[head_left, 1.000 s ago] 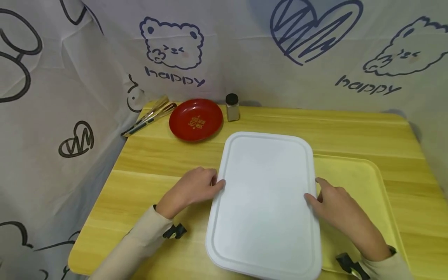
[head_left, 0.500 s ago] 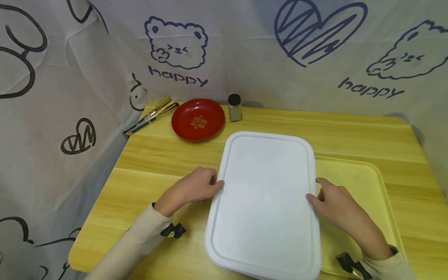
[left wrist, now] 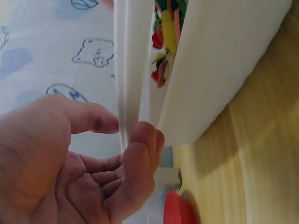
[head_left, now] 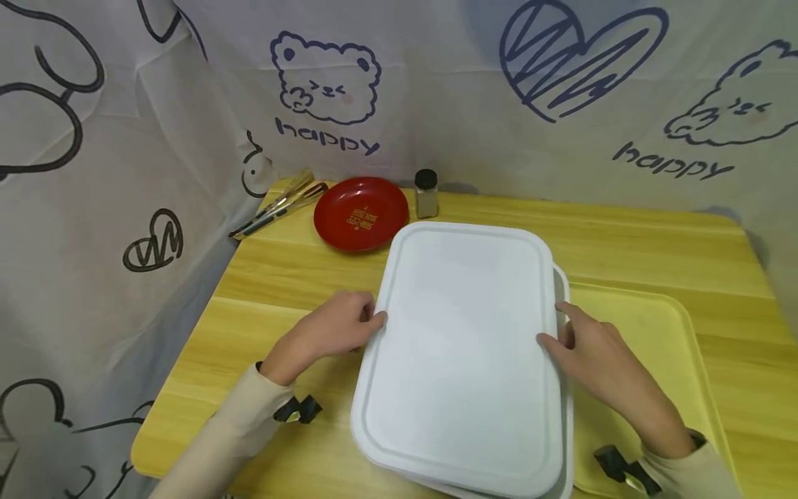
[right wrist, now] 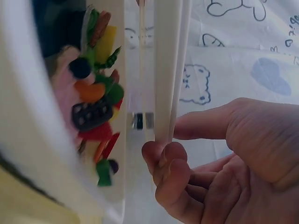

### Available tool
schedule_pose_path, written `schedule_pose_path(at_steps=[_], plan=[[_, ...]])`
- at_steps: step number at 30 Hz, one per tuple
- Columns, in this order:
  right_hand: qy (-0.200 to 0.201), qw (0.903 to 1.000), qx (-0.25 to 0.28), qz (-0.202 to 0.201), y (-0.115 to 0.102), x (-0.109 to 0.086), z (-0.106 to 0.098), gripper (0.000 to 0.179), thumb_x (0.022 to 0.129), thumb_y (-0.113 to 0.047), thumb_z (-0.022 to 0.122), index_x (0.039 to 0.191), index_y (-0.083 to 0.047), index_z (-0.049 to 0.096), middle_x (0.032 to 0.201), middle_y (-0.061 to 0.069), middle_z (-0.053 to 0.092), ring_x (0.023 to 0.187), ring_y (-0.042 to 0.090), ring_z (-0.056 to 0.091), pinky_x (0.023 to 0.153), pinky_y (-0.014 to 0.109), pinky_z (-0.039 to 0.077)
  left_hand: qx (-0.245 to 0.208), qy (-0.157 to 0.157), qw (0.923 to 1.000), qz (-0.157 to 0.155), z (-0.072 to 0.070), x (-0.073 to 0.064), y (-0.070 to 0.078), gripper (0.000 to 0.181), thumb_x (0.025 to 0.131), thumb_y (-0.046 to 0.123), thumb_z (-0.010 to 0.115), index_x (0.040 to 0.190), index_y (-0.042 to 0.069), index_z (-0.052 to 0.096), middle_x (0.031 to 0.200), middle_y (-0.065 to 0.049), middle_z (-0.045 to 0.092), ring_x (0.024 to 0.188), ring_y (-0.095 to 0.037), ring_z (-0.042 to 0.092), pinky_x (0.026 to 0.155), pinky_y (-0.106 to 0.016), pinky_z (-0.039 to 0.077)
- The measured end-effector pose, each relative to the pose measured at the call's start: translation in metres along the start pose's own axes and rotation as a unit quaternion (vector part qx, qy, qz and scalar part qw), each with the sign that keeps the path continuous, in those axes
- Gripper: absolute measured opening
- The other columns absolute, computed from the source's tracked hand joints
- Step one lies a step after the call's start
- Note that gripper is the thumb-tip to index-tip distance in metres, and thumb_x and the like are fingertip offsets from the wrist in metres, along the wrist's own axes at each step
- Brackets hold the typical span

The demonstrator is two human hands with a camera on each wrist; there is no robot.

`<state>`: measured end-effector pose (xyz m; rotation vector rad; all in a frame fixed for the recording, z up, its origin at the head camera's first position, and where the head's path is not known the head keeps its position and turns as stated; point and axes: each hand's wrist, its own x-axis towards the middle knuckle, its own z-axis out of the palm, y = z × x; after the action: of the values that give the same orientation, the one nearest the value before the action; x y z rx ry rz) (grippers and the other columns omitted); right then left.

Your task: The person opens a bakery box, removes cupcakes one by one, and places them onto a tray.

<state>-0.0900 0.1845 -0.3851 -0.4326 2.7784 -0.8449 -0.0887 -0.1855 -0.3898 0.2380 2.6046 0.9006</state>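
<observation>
A white rectangular lid point(head_left: 461, 353) is held level between both hands, raised off a white storage box point(left wrist: 219, 65). The left hand point(head_left: 327, 333) pinches the lid's left edge, thumb on top and fingers curled beneath. On the opposite edge, the right hand point(head_left: 598, 364) has the same grip. Through the gap, the right wrist view shows several small colourful toy-like pieces point(right wrist: 96, 112) inside the box, in green, red, orange, yellow and black. From the head view the lid covers most of the box, leaving a strip of its rim point(head_left: 567, 443) showing on the right.
Right of the box lies a yellow tray point(head_left: 648, 346) on the wooden table point(head_left: 654, 242). Behind stand a red plate point(head_left: 361, 215), tongs point(head_left: 280, 208) and a black-capped jar point(head_left: 427, 194). A printed cloth point(head_left: 449, 97) hangs along the back and left.
The lid has come up off the box and shifted slightly left in the head view, both hands moving with it. The box's right rim now shows. The head view has also shifted a little.
</observation>
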Motion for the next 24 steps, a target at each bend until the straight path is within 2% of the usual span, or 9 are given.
schedule_pose_path(at_steps=[6,8,13,16,19,24], plan=[[-0.016,0.9992,0.031,-0.019,-0.027,0.014,-0.005,0.069,0.096,-0.022,0.067,0.150,0.005,0.033,0.074,0.003,0.061,0.058,0.014,0.056,0.052,0.031,0.047,-0.021,0.042,0.9989,-0.007,-0.017,-0.012,-0.013,0.025,0.100,0.024,0.056,0.084,0.005,0.057,0.063,-0.005,0.058,0.051,-0.018,0.056,0.050,-0.033,0.050],[-0.013,0.9986,0.035,-0.037,-0.035,0.017,-0.006,0.065,0.096,-0.022,0.067,0.150,0.001,0.037,0.075,0.002,0.061,0.058,0.013,0.056,0.053,0.031,0.048,-0.026,0.049,0.9985,-0.003,-0.022,-0.015,-0.019,0.024,0.101,0.024,0.055,0.086,0.005,0.058,0.065,-0.005,0.058,0.052,-0.018,0.056,0.050,-0.033,0.051],[0.005,0.9927,0.019,-0.119,-0.055,0.029,-0.001,0.040,0.096,-0.016,0.066,0.133,-0.002,0.062,0.071,-0.001,0.059,0.058,0.011,0.051,0.053,0.029,0.044,-0.063,0.056,0.9964,-0.008,-0.032,-0.031,-0.041,0.025,0.102,0.023,0.055,0.090,0.003,0.060,0.068,-0.006,0.061,0.055,-0.022,0.060,0.052,-0.040,0.055],[-0.003,0.9869,0.011,-0.161,-0.068,0.040,0.006,0.031,0.095,-0.014,0.067,0.123,-0.001,0.068,0.067,-0.004,0.059,0.059,0.009,0.050,0.053,0.027,0.043,-0.077,0.067,0.9945,-0.023,-0.037,-0.044,-0.055,0.026,0.102,0.024,0.055,0.094,0.001,0.062,0.069,-0.006,0.063,0.056,-0.022,0.062,0.054,-0.043,0.057],[-0.017,0.9825,0.006,-0.186,-0.081,0.051,0.015,0.029,0.095,-0.014,0.067,0.121,-0.002,0.069,0.066,-0.005,0.058,0.058,0.008,0.049,0.054,0.027,0.042,-0.078,0.085,0.9926,-0.039,-0.045,-0.057,-0.068,0.029,0.103,0.026,0.055,0.098,-0.001,0.062,0.071,-0.006,0.065,0.056,-0.021,0.062,0.054,-0.041,0.057],[-0.046,0.9800,0.024,-0.192,-0.101,0.064,0.029,0.029,0.094,-0.015,0.068,0.120,-0.004,0.069,0.066,-0.004,0.057,0.055,0.009,0.047,0.053,0.027,0.042,-0.079,0.107,0.9895,-0.058,-0.060,-0.076,-0.084,0.035,0.104,0.031,0.054,0.104,-0.003,0.063,0.074,-0.006,0.067,0.057,-0.022,0.062,0.051,-0.037,0.056]])
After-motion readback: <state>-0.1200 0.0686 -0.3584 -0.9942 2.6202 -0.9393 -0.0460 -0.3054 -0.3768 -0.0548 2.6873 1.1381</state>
